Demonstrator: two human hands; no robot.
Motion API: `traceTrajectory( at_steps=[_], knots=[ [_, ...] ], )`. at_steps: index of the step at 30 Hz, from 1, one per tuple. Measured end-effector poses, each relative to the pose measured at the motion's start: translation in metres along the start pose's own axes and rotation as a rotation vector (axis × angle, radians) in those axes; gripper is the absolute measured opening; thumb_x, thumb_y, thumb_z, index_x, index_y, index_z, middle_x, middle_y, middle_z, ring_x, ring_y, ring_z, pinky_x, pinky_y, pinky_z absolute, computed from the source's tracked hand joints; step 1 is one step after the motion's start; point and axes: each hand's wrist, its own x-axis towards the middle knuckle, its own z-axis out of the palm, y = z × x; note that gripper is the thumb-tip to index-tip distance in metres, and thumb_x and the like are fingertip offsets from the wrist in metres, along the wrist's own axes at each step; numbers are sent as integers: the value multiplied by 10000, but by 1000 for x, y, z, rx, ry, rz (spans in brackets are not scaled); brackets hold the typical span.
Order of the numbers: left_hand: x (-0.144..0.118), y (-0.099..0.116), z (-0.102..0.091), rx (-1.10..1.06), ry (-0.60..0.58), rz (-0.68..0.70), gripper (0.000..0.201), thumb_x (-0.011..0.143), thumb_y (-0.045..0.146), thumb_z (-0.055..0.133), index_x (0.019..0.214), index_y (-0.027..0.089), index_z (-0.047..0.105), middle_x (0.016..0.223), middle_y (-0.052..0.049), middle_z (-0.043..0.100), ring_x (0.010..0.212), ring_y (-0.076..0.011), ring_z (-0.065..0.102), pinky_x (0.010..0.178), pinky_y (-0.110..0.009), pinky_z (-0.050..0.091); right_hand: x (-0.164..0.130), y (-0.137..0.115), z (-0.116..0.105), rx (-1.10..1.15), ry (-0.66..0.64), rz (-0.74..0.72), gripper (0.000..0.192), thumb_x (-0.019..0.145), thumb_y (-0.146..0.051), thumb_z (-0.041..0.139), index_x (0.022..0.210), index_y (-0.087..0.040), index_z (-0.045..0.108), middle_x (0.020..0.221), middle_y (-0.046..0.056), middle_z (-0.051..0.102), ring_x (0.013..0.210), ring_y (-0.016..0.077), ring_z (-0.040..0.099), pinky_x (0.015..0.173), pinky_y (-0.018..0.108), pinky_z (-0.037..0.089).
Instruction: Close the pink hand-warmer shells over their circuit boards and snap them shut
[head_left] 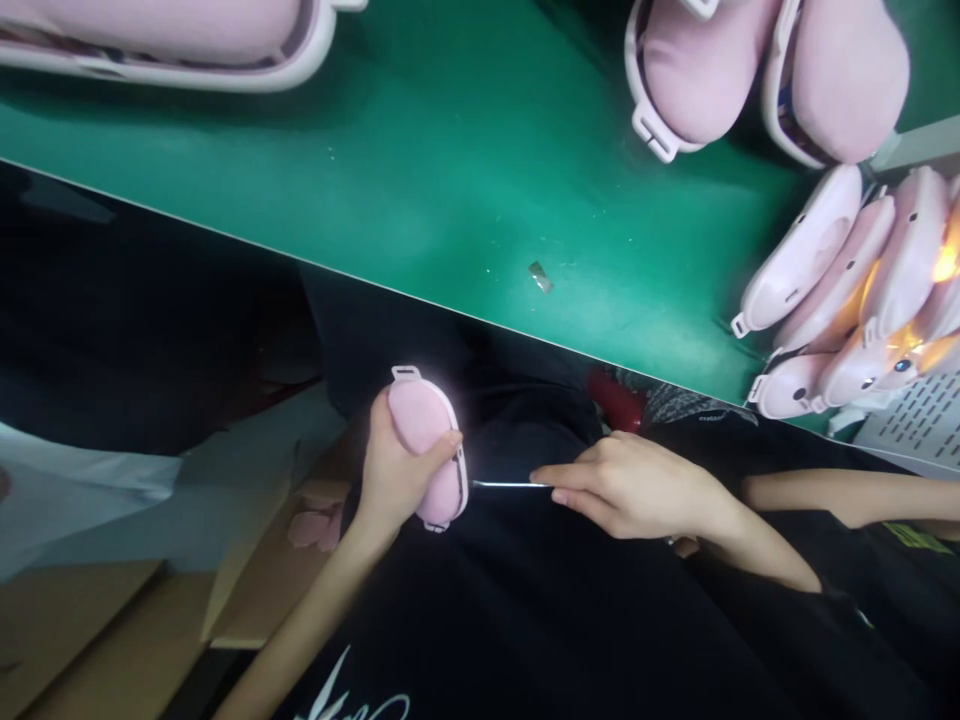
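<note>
**Below the desk edge, a pink pad is worked with a thin tool**

Below the near edge of the green desk (pixel 450 150), a soft oval pink pad (pixel 429 450) is gripped by the left hand (pixel 394 470), fingers curled shut around it. A thin metal tool (pixel 510 485) is pinched in the right hand (pixel 630 485), its tip at the hard white rim. A steady probe along that seam seems called for next. Finished pads (pixel 840 290) are stacked at the far right edge.
</note>
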Motion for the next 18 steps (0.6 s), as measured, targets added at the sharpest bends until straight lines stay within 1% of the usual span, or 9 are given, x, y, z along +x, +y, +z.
traceTrajectory(
  at_steps=[3,10,15,18],
  knots=[
    [1,-3,-1,-7,-2,9,979,650,596,929,1506,255,599,1450,-144,737,1327,-406,751,1186,-575,616,-8,9,2,67,86,-29,409,1230,-339,565,1577,-267,767,1133,91,936,875,223,895,714,300,564],
    [-1,0,-2,34,-1,24,978,654,587,919,1513,260,586,1456,-148,722,1328,-416,745,1180,-585,624,6,10,12,72,127,-90,390,1221,-339,590,1553,-263,779,1054,66,934,793,182,860,704,267,560],
    [-3,6,-3,28,-1,-1,1000,638,611,901,1515,249,585,1491,-169,706,1373,-440,728,1192,-606,623,11,9,12,46,101,-71,390,1213,-333,594,1550,-279,783,1019,57,931,777,185,854,693,268,542],
    [-4,9,-4,44,1,-13,1024,627,609,901,1525,238,577,1514,-184,688,1415,-470,700,1237,-651,591,12,2,9,24,65,-17,398,1211,-339,596,1561,-300,781,1029,68,935,803,214,871,693,285,540]
  ],
)
